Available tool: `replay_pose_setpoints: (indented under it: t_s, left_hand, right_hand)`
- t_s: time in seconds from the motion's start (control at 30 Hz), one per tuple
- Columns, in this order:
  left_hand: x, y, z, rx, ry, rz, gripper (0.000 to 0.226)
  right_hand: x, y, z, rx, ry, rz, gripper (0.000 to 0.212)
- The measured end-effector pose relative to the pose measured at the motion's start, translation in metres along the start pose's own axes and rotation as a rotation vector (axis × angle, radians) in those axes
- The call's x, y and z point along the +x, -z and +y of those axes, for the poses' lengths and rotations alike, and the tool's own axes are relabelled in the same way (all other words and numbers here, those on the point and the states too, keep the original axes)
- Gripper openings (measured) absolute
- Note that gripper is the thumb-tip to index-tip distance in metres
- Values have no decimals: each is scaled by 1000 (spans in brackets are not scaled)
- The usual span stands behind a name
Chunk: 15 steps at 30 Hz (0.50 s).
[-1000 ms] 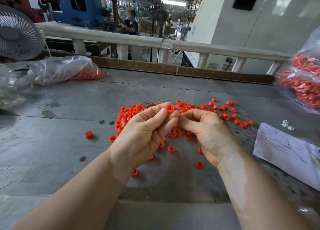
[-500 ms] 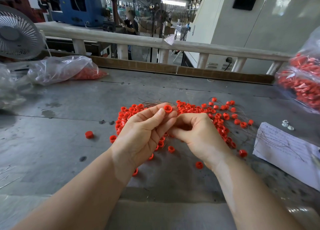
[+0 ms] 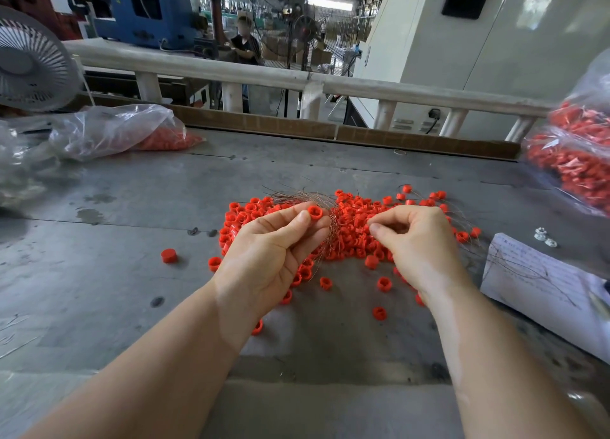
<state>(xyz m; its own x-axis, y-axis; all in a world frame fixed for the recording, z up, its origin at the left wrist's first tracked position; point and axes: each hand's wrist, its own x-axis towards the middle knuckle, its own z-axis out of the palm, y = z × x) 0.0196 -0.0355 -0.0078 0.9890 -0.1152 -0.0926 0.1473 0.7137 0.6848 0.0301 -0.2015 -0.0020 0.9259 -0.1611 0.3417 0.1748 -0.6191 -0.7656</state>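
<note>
A heap of small red plastic caps [image 3: 356, 220] lies on the grey metal table [image 3: 132, 240], mixed with thin wires [image 3: 297, 196]. My left hand [image 3: 274, 253] pinches one red cap [image 3: 315, 213] between thumb and fingertips, above the heap, and a bunch of thin wires hangs under its fingers. My right hand [image 3: 416, 240] is to the right of it, fingers curled, thumb and forefinger pinched together over the heap. Whether they hold a wire is too fine to tell. Loose caps lie scattered nearer me, one apart at the left [image 3: 169, 255].
A clear bag with red caps [image 3: 132, 131] lies at the back left beside a white fan [image 3: 29, 62]. A fuller bag of caps [image 3: 574, 161] stands at the right edge. A written paper sheet [image 3: 541, 280] and small white nuts [image 3: 544, 237] lie at the right. A rail [image 3: 264, 75] borders the far side.
My right hand has drawn away from the left hand toward the right. The left hand keeps the same cap pinched and has barely moved.
</note>
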Motion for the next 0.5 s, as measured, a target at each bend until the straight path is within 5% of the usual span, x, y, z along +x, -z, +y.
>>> replay_pose_setpoints:
  t_s: [0.33,0.5]
  left_hand:
    - [-2,-4,0,10,13,-55,14]
    - [-3,-4,1,20,13,-60,14]
  right_hand:
    - [-8,-3,-7,-468,-75,-167,12]
    - [-8,-3,-9,-410,-44,-109,13]
